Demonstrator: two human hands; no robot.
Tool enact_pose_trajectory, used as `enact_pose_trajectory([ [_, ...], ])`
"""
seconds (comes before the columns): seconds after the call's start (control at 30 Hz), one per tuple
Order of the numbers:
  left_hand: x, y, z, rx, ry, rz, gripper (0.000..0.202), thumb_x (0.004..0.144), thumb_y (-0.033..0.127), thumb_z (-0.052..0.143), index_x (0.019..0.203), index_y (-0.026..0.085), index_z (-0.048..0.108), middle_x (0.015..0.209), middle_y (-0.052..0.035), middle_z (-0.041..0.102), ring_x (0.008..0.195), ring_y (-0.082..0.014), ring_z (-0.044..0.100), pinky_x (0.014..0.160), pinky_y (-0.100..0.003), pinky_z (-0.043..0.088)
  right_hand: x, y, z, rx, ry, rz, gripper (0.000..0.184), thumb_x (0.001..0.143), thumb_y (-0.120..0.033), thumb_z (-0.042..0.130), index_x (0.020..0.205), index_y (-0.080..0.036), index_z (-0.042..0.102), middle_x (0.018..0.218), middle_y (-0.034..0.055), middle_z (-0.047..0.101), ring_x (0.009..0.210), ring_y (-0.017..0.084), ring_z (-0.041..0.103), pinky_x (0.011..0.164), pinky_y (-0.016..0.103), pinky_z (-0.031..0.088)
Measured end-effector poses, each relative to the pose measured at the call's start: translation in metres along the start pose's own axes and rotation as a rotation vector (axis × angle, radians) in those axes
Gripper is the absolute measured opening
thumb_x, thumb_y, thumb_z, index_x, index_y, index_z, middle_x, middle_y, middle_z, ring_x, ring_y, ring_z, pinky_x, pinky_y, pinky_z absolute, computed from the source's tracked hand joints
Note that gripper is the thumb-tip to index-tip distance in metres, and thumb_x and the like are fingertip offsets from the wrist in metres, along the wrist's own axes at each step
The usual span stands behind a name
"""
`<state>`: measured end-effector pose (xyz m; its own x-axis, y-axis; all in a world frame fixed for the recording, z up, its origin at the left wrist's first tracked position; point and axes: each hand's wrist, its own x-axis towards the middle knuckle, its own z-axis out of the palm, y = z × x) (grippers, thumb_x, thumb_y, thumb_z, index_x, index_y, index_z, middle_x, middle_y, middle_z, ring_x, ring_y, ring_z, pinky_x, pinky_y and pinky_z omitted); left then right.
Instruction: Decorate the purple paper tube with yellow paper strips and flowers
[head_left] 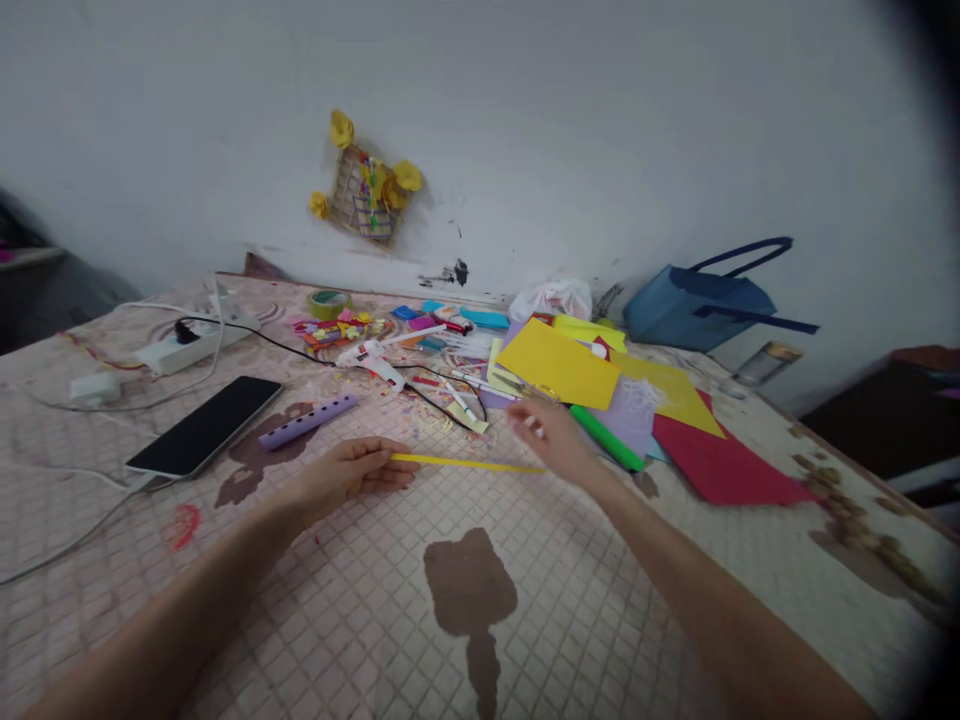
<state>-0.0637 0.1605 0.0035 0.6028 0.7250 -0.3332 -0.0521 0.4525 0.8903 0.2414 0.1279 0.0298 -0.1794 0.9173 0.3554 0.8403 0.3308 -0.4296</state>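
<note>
My left hand (364, 468) pinches one end of a narrow yellow paper strip (465, 463) between thumb and fingers. The strip stretches rightward just above the tablecloth, its far end passing near my right wrist. My right hand (551, 432) is blurred, with fingers bent at the edge of the craft pile, and a small whitish patch shows among them. Whether it holds anything is unclear. Right behind its fingertips lie what look like scissors (521, 385), partly hidden. A green roll (607, 438) lies beside that hand.
Yellow sheets (559, 362) and red paper (720, 465) are piled at right. A white glue gun (373, 363) with a black cord lies centrally. Left are a purple dotted tube (309, 422), a phone (206, 428) and a power strip (180, 345). A blue bag (675, 305) stands far right.
</note>
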Motion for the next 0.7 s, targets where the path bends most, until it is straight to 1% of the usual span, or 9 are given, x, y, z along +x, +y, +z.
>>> enact_pose_trajectory([
  [0.03,0.0,0.0,0.0,0.003,-0.006,0.008,0.025,0.078,0.026,0.06,0.098,0.012,0.058,0.101,-0.014,0.067,0.087,-0.0194,0.065,0.089,-0.036,0.045,-0.009,-0.012,0.009,0.077,-0.101,-0.035,0.02,0.086,-0.027,0.044,0.097,-0.02,0.058,0.096,0.0067,0.062,0.084,0.017,0.057,0.073,0.028,0.043],
  [0.07,0.0,-0.001,0.0,0.007,-0.007,0.016,0.025,0.078,0.026,0.06,0.098,0.011,0.058,0.102,-0.0142,0.067,0.087,-0.0193,0.065,0.089,-0.036,0.046,-0.017,-0.022,0.017,0.125,-0.154,-0.04,0.021,0.086,-0.027,0.045,0.1,-0.02,0.058,0.098,0.0068,0.062,0.084,0.017,0.057,0.072,0.027,0.043],
  [0.13,0.0,-0.002,0.002,0.013,0.0,0.031,0.025,0.078,0.027,0.06,0.098,0.011,0.059,0.101,-0.0144,0.067,0.087,-0.0192,0.065,0.088,-0.035,0.046,-0.028,-0.033,0.031,0.148,-0.158,-0.013,0.019,0.084,-0.024,0.047,0.098,-0.02,0.059,0.094,0.0064,0.063,0.082,0.017,0.057,0.069,0.026,0.043],
  [0.2,0.0,-0.001,0.003,0.019,0.005,0.042,0.025,0.077,0.027,0.061,0.097,0.012,0.059,0.101,-0.014,0.067,0.087,-0.0192,0.065,0.088,-0.035,0.046,-0.031,-0.032,0.036,0.124,-0.165,0.004,0.014,0.083,-0.022,0.047,0.087,-0.02,0.061,0.082,0.0039,0.064,0.075,0.016,0.057,0.064,0.025,0.04],
  [0.33,-0.006,0.003,0.0,0.165,-0.017,0.024,0.024,0.075,0.03,0.063,0.091,0.012,0.062,0.095,-0.0123,0.069,0.084,-0.0192,0.065,0.083,-0.032,0.047,-0.029,-0.017,0.026,0.122,-0.216,0.023,0.015,0.083,-0.023,0.048,0.075,-0.019,0.06,0.068,-0.0001,0.062,0.063,0.014,0.054,0.058,0.023,0.036],
  [0.43,-0.013,0.013,-0.006,0.377,-0.102,-0.006,0.026,0.075,0.034,0.061,0.092,0.015,0.065,0.095,-0.0102,0.069,0.086,-0.0199,0.065,0.078,-0.029,0.048,-0.028,-0.01,0.015,0.134,-0.284,0.02,0.02,0.085,-0.026,0.046,0.072,-0.019,0.059,0.063,-0.0009,0.06,0.06,0.013,0.053,0.055,0.022,0.034],
  [0.5,-0.017,0.022,-0.005,0.551,-0.13,0.057,0.027,0.074,0.035,0.061,0.094,0.017,0.066,0.096,-0.0088,0.069,0.087,-0.0201,0.063,0.076,-0.027,0.047,-0.028,-0.012,0.012,0.168,-0.356,-0.014,0.023,0.086,-0.026,0.044,0.071,-0.019,0.059,0.059,-0.0019,0.058,0.057,0.012,0.053,0.054,0.021,0.034],
  [0.57,-0.016,0.029,0.004,0.734,-0.124,0.169,0.026,0.072,0.035,0.062,0.091,0.017,0.068,0.091,-0.0074,0.07,0.084,-0.0201,0.063,0.072,-0.024,0.046,-0.027,-0.019,0.013,0.21,-0.424,-0.071,0.024,0.087,-0.026,0.042,0.071,-0.018,0.058,0.058,-0.0026,0.056,0.055,0.011,0.052,0.055,0.021,0.034],
  [0.7,-0.002,0.03,0.037,0.926,-0.145,0.247,0.025,0.072,0.037,0.059,0.083,0.016,0.068,0.077,-0.006,0.07,0.071,-0.0193,0.063,0.061,-0.023,0.045,-0.018,-0.039,0.021,0.196,-0.467,-0.186,0.025,0.088,-0.026,0.043,0.069,-0.018,0.057,0.058,-0.0025,0.056,0.057,0.011,0.051,0.056,0.02,0.034],
])
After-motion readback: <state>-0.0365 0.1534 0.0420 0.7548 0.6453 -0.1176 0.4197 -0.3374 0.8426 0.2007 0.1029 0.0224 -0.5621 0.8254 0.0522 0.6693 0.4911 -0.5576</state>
